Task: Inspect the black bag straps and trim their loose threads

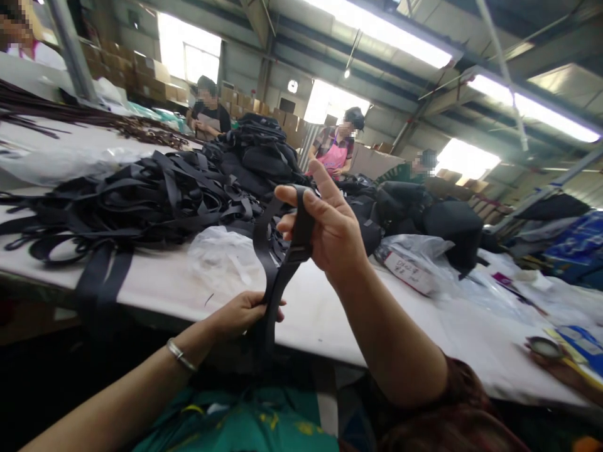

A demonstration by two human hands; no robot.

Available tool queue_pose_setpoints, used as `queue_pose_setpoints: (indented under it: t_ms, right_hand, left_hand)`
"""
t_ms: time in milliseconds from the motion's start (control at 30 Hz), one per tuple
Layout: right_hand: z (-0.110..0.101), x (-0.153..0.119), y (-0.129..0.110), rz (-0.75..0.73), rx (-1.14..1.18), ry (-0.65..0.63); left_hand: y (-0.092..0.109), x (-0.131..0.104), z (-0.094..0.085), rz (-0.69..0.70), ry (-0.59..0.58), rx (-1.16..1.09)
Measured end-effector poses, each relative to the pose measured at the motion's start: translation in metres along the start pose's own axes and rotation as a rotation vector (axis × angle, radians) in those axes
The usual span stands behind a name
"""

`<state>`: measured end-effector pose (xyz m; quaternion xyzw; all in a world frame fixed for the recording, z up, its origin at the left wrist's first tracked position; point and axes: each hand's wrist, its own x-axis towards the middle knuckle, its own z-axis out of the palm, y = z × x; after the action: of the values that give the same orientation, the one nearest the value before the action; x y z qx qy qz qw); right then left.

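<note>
Two hands (330,229), one strap (277,263)

A long white table (330,320) runs across a big workshop hall. Bright tube lights (377,28) hang under the grey metal roof, and daylight comes through windows (188,47) in the far wall. Cardboard boxes (141,72) are stacked beyond the table's far edge.

Probably a bag factory: strap piles (127,201), stacked cartons (141,72).

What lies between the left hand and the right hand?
A taut run of black strap, held by left hand and right hand, in the head view.
</note>
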<state>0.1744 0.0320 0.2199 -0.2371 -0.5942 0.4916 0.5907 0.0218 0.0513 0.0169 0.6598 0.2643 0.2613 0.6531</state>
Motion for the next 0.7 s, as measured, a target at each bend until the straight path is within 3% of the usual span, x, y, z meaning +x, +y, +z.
queue_pose_setpoints:
  t_ms: [167, 300, 533, 700]
  right_hand:
    - [-0.024, 0.013, 0.004, -0.111, -0.157, 0.08]
    - [-0.046, 0.017, 0.005, -0.18, -0.289, 0.123]
    - [-0.09, 0.021, -0.015, -0.306, -0.313, 0.3]
    - [-0.136, 0.012, -0.006, -0.31, -0.222, 0.553]
  left_hand:
    - [0.002, 0.003, 0.016, -0.009, -0.166, -0.22]
    - [-0.013, -0.005, 0.016, 0.053, -0.272, -0.231]
    - [-0.061, -0.039, 0.003, -0.178, -0.263, -0.115]
    - [-0.071, -0.077, -0.014, -0.243, -0.232, -0.114]
